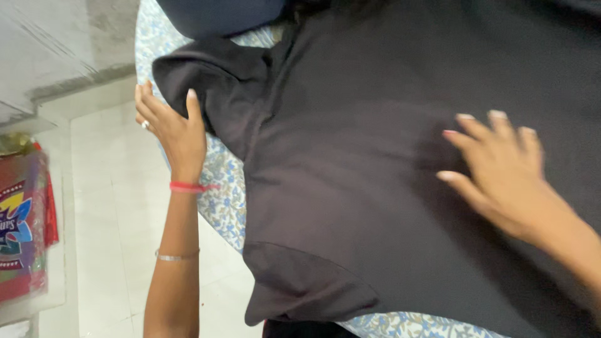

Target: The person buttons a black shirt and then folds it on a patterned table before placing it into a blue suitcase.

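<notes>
A black short-sleeved shirt [375, 156] lies spread over a surface covered in a blue-and-white flowered cloth [222, 200]. My left hand [172, 131] grips the edge of the shirt's upper sleeve [213, 75] at the left, thumb on top of the fabric. It wears a ring, a red thread and a thin silver bangle at the wrist. My right hand [501, 169] rests flat on the body of the shirt at the right, fingers spread and pressing the fabric. The lower sleeve [300, 281] lies flat near the bottom edge.
A pale tiled floor [106, 206] runs along the left of the covered surface. A colourful red package [22, 219] sits on a low shelf at the far left. A dark blue fabric [219, 15] lies at the top, beyond the shirt.
</notes>
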